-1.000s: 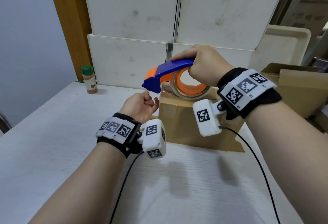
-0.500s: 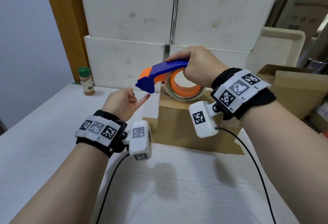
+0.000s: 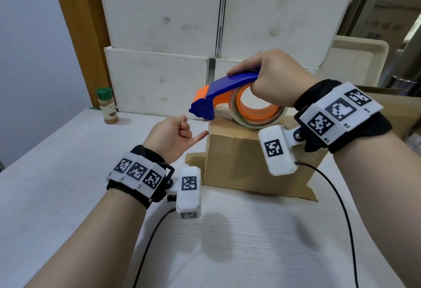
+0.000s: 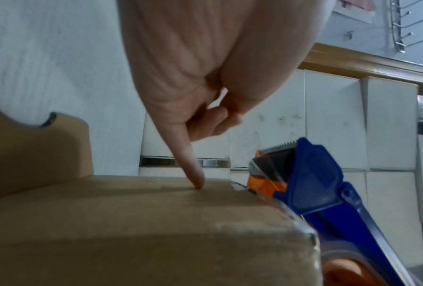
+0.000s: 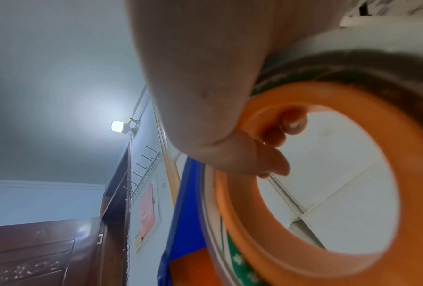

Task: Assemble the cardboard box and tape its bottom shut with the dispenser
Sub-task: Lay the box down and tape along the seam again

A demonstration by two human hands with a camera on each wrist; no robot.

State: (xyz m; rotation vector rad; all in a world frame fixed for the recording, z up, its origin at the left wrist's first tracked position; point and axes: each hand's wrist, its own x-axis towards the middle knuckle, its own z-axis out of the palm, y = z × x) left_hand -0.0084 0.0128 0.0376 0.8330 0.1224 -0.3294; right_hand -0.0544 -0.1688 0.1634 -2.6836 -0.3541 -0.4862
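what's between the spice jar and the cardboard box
Head view: bare white table, and above it the left hand, one straight finger touching the cardboard box near its top edge.

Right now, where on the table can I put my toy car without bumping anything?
The table is bare on the left, between the spice jar and the left forearm. The near strip before the cardboard box is free too, but cables cross it. It is crowded at the box top: tape dispenser, right hand, left hand.

The left hand [image 3: 169, 136] has left the nose of the dispenser [image 3: 227, 96] and dropped beside the cardboard box [image 3: 239, 162]. One straightened finger [image 3: 200, 136] now touches the box's upper left edge.
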